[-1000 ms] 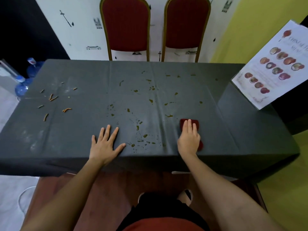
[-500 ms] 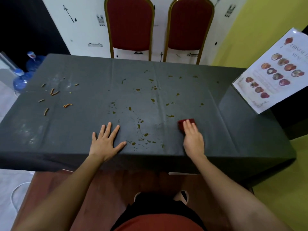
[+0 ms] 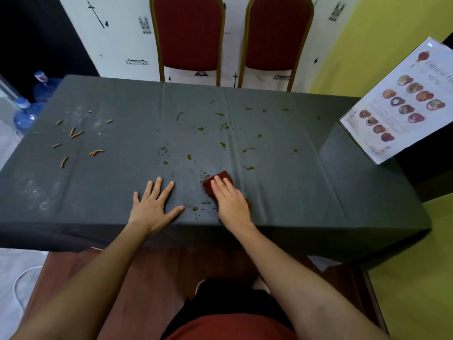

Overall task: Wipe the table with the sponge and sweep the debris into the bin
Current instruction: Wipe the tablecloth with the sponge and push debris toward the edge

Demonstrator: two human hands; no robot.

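Right hand point(image 3: 230, 202) flat on red sponge point(image 3: 217, 182), fingers straight, pressing it to the table point(image 3: 306, 192). Left hand point(image 3: 153, 204) beside it, spread flat on cloth. Spill drops point(image 3: 195, 208) between hands; crumbs point(image 3: 73, 138) far left.

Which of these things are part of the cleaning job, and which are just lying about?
Part of the job:
red sponge, pressed under the right hand
left hand, flat on the table
brown spills
orange crumbs
No bin is in view.

Just lying about:
red chairs
menu sheet
blue water bottles
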